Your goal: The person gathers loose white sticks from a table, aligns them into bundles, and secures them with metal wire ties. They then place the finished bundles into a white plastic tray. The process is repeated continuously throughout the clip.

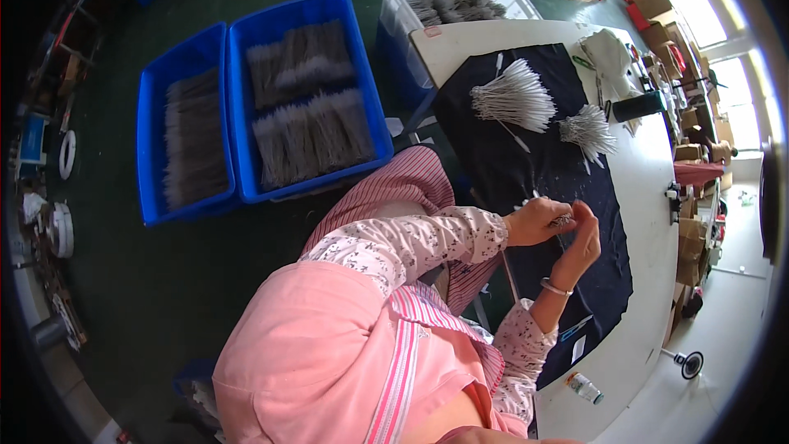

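Note:
My left hand (532,223) is closed around a bundle of thin wire-stemmed brushes (562,220), whose grey ends stick out toward my other palm. White tips show at the far side of the fist. My right hand (580,245) is raised just beside these ends, fingers stretched and slightly curved; whether it touches them I cannot tell. Both hands are over a dark cloth (526,173) on the white table (649,230). Farther up the cloth are a large fanned pile of thin white-headed brushes (518,97) and a smaller pile (588,133).
Two blue bins (233,115) packed with bundles of grey wire brushes stand at left. A translucent white bin (390,0) with more bundles is behind the table. A small bottle (584,387) lies near the front edge; a black cylinder (639,106) lies at the far right.

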`<action>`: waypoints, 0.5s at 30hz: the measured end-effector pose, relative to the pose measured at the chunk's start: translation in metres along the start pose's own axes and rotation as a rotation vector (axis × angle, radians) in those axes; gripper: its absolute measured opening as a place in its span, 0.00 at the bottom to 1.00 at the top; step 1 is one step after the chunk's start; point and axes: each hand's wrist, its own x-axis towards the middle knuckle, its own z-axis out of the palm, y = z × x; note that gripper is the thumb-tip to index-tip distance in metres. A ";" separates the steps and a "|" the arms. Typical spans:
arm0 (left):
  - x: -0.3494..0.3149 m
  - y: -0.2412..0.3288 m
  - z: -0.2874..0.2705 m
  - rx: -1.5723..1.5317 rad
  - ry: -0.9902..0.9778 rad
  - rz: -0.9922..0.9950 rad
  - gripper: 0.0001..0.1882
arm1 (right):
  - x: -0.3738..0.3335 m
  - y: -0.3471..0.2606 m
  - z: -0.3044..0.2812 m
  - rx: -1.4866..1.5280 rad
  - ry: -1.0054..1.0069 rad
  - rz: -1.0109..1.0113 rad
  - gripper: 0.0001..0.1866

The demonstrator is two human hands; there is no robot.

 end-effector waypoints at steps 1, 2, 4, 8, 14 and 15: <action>0.005 0.010 -0.005 -0.013 0.010 0.110 0.08 | -0.004 0.008 -0.009 0.085 0.072 0.145 0.25; 0.009 0.017 -0.007 -0.041 0.017 0.214 0.08 | -0.010 0.046 -0.034 0.081 -0.020 0.284 0.23; 0.006 0.016 -0.007 0.013 -0.054 0.409 0.07 | -0.032 0.038 -0.013 0.322 -0.116 0.325 0.22; -0.014 0.034 -0.015 0.341 -0.351 0.664 0.08 | -0.079 0.030 0.010 -0.267 -0.285 0.159 0.22; -0.051 0.040 -0.032 0.518 -0.440 0.553 0.07 | -0.080 0.048 -0.004 1.486 -0.396 0.819 0.20; -0.051 0.037 -0.031 0.520 -0.432 0.573 0.07 | -0.081 0.044 -0.001 1.437 -0.330 0.812 0.19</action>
